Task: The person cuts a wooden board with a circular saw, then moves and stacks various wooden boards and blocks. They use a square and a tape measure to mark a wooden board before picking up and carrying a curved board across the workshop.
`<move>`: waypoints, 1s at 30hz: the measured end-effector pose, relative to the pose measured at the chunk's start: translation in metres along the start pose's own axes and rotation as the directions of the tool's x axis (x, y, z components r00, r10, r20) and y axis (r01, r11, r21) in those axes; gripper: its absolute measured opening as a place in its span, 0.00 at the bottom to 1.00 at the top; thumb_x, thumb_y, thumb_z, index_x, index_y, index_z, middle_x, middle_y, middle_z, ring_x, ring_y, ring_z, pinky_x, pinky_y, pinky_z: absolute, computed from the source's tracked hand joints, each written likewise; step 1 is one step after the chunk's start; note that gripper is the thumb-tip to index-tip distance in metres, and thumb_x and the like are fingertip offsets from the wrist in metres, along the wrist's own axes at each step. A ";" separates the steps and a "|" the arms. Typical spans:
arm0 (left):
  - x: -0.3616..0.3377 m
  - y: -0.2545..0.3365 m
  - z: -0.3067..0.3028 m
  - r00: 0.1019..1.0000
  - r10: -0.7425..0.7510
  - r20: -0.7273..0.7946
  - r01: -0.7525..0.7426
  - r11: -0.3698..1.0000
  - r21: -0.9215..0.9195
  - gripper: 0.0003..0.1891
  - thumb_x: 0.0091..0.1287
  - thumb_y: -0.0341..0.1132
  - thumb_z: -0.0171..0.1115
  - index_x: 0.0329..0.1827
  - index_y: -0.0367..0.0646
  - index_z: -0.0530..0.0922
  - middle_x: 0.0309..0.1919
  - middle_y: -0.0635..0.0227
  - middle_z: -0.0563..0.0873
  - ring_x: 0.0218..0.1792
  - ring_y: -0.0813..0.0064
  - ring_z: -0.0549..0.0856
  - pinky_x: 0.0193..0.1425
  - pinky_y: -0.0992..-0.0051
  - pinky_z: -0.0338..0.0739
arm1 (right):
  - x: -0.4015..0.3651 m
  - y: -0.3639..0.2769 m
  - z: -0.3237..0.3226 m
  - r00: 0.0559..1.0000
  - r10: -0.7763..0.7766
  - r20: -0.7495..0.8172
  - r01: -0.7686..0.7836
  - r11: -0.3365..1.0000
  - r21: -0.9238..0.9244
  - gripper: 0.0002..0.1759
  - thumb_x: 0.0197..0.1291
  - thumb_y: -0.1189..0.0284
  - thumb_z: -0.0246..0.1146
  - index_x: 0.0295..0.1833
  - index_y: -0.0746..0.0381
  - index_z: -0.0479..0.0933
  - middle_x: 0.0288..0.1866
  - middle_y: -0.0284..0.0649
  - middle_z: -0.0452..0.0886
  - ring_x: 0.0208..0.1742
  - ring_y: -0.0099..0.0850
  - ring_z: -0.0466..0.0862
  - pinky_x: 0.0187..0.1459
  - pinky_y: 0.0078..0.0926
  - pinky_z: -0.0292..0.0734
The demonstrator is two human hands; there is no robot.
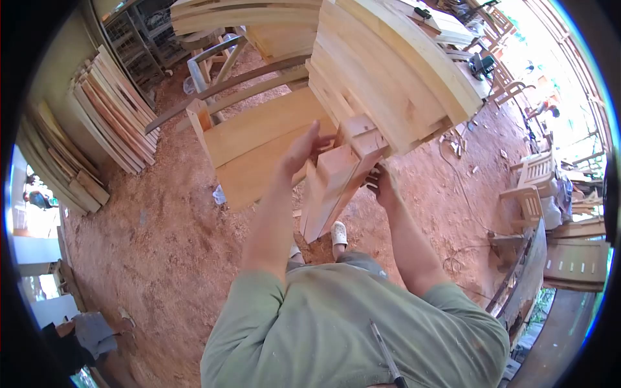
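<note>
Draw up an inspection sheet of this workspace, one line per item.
Surface: ground, reddish-brown and littered.
Job's things: wooden pieces between the hands; light wooden panels stacked just beyond.
Clutter: offcuts lying on the ground, right of the panels.
Hands: left hand at the pieces' left side, right hand at their right; how firmly they grip cannot be told.
Cables: thin dark cord loose on the ground at the right.
Surroundings: boards leaning in a row at the left; wooden chairs at the right.
</note>
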State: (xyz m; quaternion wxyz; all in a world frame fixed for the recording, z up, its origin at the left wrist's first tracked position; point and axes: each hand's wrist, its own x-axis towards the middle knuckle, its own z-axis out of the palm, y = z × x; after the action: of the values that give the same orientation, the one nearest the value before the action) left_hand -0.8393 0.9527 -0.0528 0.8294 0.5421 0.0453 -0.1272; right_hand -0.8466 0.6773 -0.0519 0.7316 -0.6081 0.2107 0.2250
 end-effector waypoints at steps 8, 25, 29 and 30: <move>-0.006 0.015 0.008 0.950 -0.274 0.150 0.241 0.949 0.205 0.41 0.73 0.65 0.31 0.63 0.33 0.74 0.61 0.56 0.78 0.62 0.67 0.77 0.69 0.70 0.67 | -0.011 0.016 0.004 0.999 0.035 0.040 -0.040 0.990 0.132 0.14 0.68 0.59 0.52 0.51 0.53 0.74 0.39 0.32 0.78 0.37 0.25 0.79 0.42 0.27 0.74; -0.140 -0.015 0.116 0.973 -0.224 -0.047 0.226 0.906 0.359 0.26 0.77 0.54 0.40 0.63 0.46 0.77 0.51 0.61 0.83 0.53 0.71 0.78 0.61 0.70 0.70 | -0.046 0.001 -0.009 0.333 0.410 0.849 -0.816 0.576 0.042 0.31 0.70 0.49 0.46 0.60 0.65 0.73 0.54 0.47 0.81 0.50 0.42 0.83 0.52 0.36 0.80; -0.149 -0.002 0.133 0.985 -0.161 0.062 0.132 0.934 0.333 0.27 0.77 0.54 0.38 0.63 0.47 0.77 0.53 0.61 0.82 0.57 0.68 0.77 0.64 0.69 0.69 | -0.119 -0.030 0.019 0.547 0.503 0.669 -0.685 0.728 0.012 0.21 0.69 0.57 0.53 0.53 0.63 0.77 0.42 0.41 0.82 0.43 0.32 0.83 0.50 0.33 0.79; -0.153 -0.007 0.127 0.982 0.113 0.149 -0.143 0.966 0.214 0.28 0.76 0.53 0.38 0.63 0.42 0.76 0.57 0.60 0.81 0.57 0.65 0.78 0.65 0.69 0.69 | -0.121 -0.027 0.015 0.582 0.504 0.638 -0.642 0.767 -0.020 0.21 0.68 0.56 0.53 0.53 0.63 0.77 0.42 0.42 0.83 0.43 0.33 0.83 0.49 0.33 0.79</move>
State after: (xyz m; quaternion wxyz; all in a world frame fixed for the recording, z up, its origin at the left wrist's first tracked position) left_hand -0.9964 0.8593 0.0250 0.7707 0.6240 -0.0608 -0.1140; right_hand -0.9282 0.6792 0.0428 0.7060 -0.3178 0.1715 0.6092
